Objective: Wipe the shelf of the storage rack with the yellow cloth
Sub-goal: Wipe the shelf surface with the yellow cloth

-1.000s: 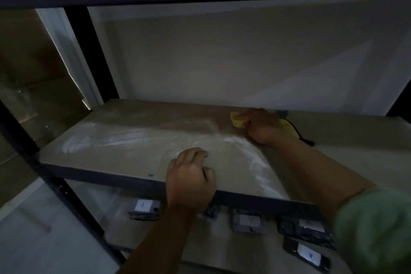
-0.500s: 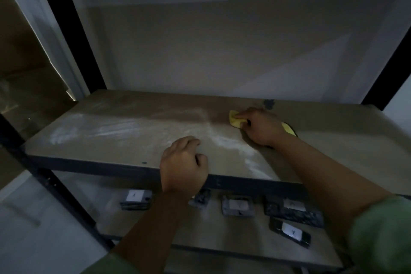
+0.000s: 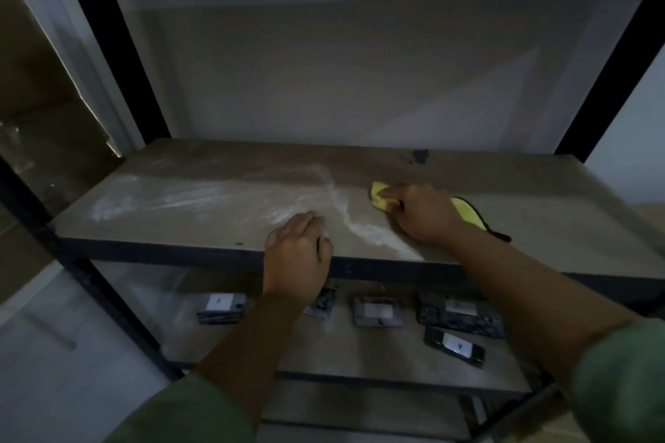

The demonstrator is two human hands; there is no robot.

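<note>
The rack's middle shelf (image 3: 201, 173) is a brown board with pale dusty streaks across its left and middle parts. My right hand (image 3: 421, 214) presses down on the yellow cloth (image 3: 380, 198) near the shelf's middle, just right of a white dust ridge; the cloth's other end with a dark edge sticks out behind my wrist. My left hand (image 3: 297, 255) grips the shelf's dark front edge (image 3: 151, 251), fingers curled over the top.
Black rack posts (image 3: 118, 57) stand at the back left and right, a dark upper shelf overhead. The lower shelf (image 3: 360, 345) holds several small dark boxes with white labels (image 3: 220, 307). A dark stain (image 3: 419, 156) marks the back of the middle shelf.
My right hand has drawn the cloth a little toward the front and right, off the back of the shelf. The view has shifted left and down; my left hand stays on the edge.
</note>
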